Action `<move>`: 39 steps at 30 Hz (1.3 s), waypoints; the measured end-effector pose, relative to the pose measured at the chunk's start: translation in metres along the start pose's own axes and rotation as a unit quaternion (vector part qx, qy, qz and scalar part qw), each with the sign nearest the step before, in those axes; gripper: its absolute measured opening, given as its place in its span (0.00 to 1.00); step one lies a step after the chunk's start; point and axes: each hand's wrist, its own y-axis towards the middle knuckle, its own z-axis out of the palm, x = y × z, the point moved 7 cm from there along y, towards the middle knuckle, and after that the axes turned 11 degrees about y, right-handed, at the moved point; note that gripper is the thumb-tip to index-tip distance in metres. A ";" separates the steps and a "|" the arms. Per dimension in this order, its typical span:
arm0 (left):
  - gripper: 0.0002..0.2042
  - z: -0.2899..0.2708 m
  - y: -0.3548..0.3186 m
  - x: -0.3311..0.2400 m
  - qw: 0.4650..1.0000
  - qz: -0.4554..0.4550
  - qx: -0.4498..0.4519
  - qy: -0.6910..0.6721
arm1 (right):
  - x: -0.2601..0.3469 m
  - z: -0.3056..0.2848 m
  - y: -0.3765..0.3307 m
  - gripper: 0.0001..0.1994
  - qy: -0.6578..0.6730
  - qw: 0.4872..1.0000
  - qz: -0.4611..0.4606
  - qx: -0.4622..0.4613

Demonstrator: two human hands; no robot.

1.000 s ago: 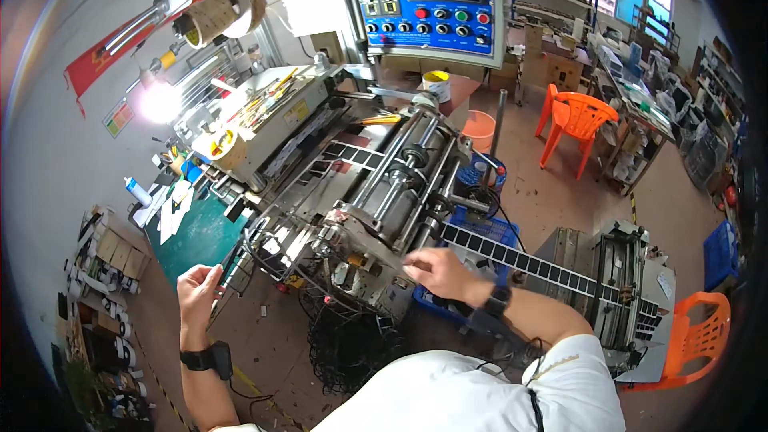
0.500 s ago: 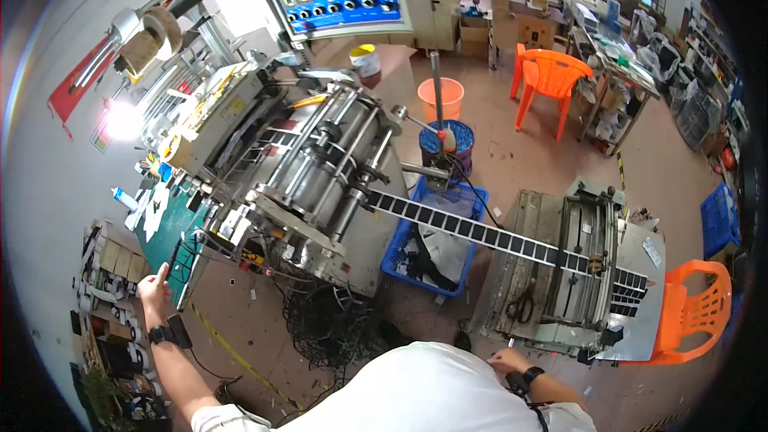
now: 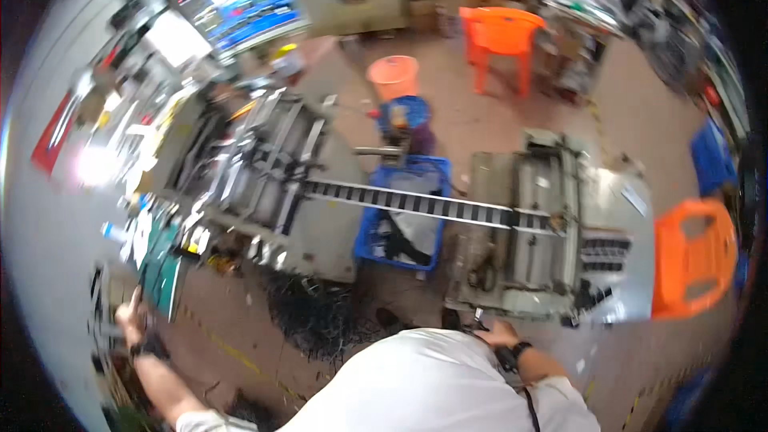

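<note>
My left hand [image 3: 130,316] is raised at the far left, beside a green tabletop [image 3: 166,268]. One finger points up, and nothing shows in the hand, though motion blurs it. My right hand [image 3: 498,334] is low, at the front edge of a flat metal machine bed [image 3: 516,298]. Its fingers are closed, and a small pale piece [image 3: 479,317] sticks up at them, too blurred to name. A strip of dark squares [image 3: 416,204] runs from the roller machine [image 3: 268,164] on the left across to this bed. Scissors [image 3: 482,274] lie on the bed.
A blue crate [image 3: 364,232] with scraps stands under the strip. Tangled black waste [image 3: 308,312] lies on the floor. An orange chair [image 3: 694,260] is at the right, another orange chair [image 3: 502,36] farther back. Behind the crate is an orange bucket [image 3: 392,76]. A control panel [image 3: 240,12] rises at upper left.
The whole view has swung and blurred, with most of the scene shifting left. My left hand appears slightly lower and farther left; my right hand appears higher, nearer the machine bed.
</note>
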 end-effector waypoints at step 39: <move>0.15 -0.117 0.018 -0.098 0.889 -0.399 0.201 -0.098 | 0.011 0.037 0.027 0.35 0.141 0.989 0.003 -0.036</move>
